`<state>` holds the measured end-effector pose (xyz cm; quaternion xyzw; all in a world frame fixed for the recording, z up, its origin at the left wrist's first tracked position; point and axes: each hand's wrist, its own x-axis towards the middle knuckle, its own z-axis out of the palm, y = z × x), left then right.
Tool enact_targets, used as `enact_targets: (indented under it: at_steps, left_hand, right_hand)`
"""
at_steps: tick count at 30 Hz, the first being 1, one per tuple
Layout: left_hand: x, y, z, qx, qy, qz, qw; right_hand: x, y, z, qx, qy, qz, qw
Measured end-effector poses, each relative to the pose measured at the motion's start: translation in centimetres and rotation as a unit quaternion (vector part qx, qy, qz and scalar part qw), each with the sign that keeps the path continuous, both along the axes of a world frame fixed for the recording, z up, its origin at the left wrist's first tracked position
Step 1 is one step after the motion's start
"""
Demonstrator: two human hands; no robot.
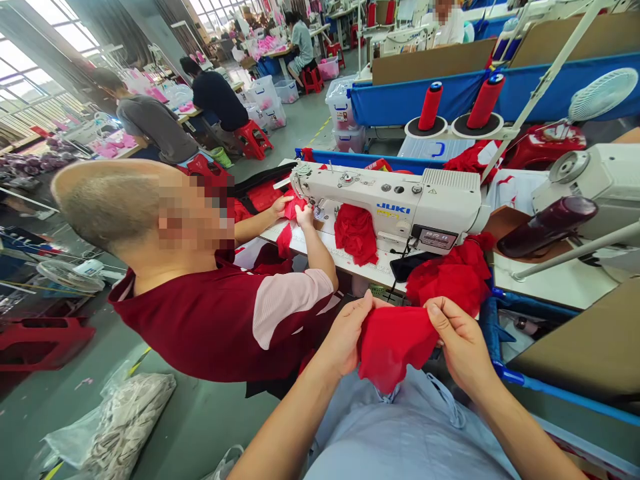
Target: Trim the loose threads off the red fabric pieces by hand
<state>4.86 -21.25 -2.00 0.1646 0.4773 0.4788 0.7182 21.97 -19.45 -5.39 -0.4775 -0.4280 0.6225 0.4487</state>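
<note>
A small piece of red fabric (397,343) is stretched between my two hands, in front of my light blue clothing. My left hand (350,333) pinches its left edge, and my right hand (457,337) pinches the upper right corner between thumb and fingers. The cloth hangs down in the middle with a loose lower edge. Just beyond my hands lies a heap of red fabric (453,277) at the end of the sewing table. The fingers behind the cloth are partly hidden.
A co-worker in a dark red top (200,320) sits close on my left, hands on red cloth at a white sewing machine (390,200). More red fabric (356,233) lies under the machine's arm. A dark bottle (547,227) rests on the right-hand table. A plastic-wrapped bundle (130,427) lies on the floor.
</note>
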Motion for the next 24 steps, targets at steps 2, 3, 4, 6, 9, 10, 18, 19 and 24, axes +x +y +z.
enact_targets:
  at_steps: [2, 3, 4, 6, 9, 10, 18, 19, 24]
  left_hand:
    - [-0.2, 0.0, 0.0, 0.000, 0.004, -0.015, 1.000]
    - [-0.3, 0.0, 0.0, 0.000, 0.002, -0.023, 1.000]
    - [-0.3, 0.0, 0.1, 0.003, 0.003, -0.028, 1.000]
    - [-0.4, -0.1, 0.2, 0.017, 0.013, -0.040, 0.999]
    - [-0.4, -0.2, 0.5, 0.041, 0.051, -0.067, 0.996]
    - [-0.4, -0.3, 0.6, 0.043, 0.059, -0.077, 0.994]
    - [0.0, -0.6, 1.4, 0.024, 0.045, -0.079, 0.996]
    - [-0.1, -0.7, 1.5, 0.021, 0.042, -0.077, 0.996]
    - [0.1, -0.8, 1.7, 0.004, 0.028, -0.067, 0.997]
  right_hand:
    - [0.1, -0.1, -0.1, -0.005, 0.004, -0.003, 1.000]
    - [0.2, -0.1, -0.2, -0.007, 0.006, -0.004, 1.000]
    - [0.2, -0.1, -0.2, -0.008, 0.007, -0.005, 1.000]
    - [0.2, -0.1, -0.1, -0.006, 0.009, -0.007, 1.000]
    - [0.1, -0.2, 0.1, -0.005, 0.017, -0.007, 1.000]
    - [0.1, -0.3, 0.2, -0.002, 0.020, -0.008, 1.000]
    - [0.3, -0.8, 0.5, 0.022, 0.002, -0.007, 1.000]
    - [0.3, -0.8, 0.6, 0.023, -0.004, -0.005, 1.000]
    - [0.2, -1.0, 2.0, 0.141, -0.156, -0.055, 0.976]
